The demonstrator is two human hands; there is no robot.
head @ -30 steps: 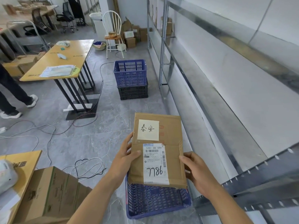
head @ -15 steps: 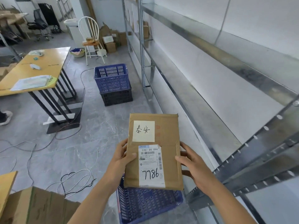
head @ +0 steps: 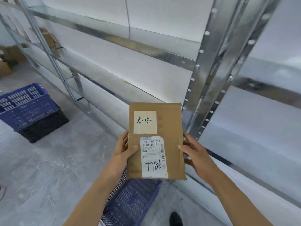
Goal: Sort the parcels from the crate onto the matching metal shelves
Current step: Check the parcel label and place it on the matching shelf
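Observation:
I hold a flat brown cardboard parcel [head: 169, 128] upright in front of me, with a cream handwritten note and a white shipping label marked 7786 on its face. My left hand [head: 123, 151] grips its left edge, thumb on the label. My right hand [head: 195, 154] grips its right edge. Below the parcel a blue plastic crate [head: 132, 201] stands on the floor. The metal shelves [head: 146, 51] run along the white wall right behind the parcel, and their boards look bare here.
A perforated steel upright [head: 216, 66] rises just right of the parcel. Another blue crate stacked on a black one [head: 31, 111] stands on the grey floor at the left. Cardboard boxes [head: 48, 38] sit on the far shelf section. A dark shoe tip [head: 175, 219] shows at the bottom.
My view has swung right, toward the shelves, so the table and chair have left the frame. The parcel stays in both hands, now nearer the steel upright.

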